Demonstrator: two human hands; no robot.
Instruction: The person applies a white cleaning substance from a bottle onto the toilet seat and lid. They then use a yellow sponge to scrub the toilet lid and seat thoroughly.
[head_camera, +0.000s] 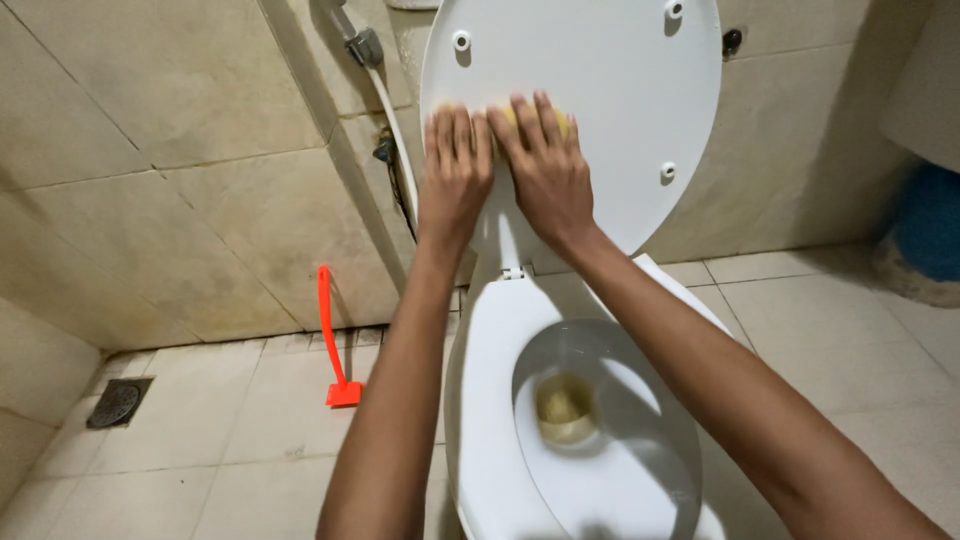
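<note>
- The raised toilet lid (600, 100) stands upright against the tiled wall (180, 150); every place below is told from this lid.
- The left hand (455, 170) lies flat on the lid's lower left part, fingers stretched out and close together, palm to the white plastic; it grips nothing that shows.
- The right hand (545, 165) lies just beside the left, touching or nearly touching it at the forefingers; its fingers are spread flat and press a yellow sponge (560, 122) against the lid.
- The sponge is mostly hidden under the right hand; only a yellow edge shows past the fingertips, near the middle of the lid; a fainter yellow trace shows above the left hand's fingers, and whether that is the same sponge cannot be told.
- Three round white bumpers (668, 170) sit on the lid's face, two near the top and one to the right of the right hand.
- Below the lid the toilet bowl (490, 400) stands open, white, with yellowish water at the bottom.
- Left of the lid a white hose (398, 140) hangs down the wall from a metal fitting.
- Further left and lower, an orange brush handle (330, 330) leans against the wall, its foot on the tiled floor (200, 450); a floor drain (115, 403) lies well beyond it.
- Far right of the lid, a blue container (930, 225) stands on the floor.
</note>
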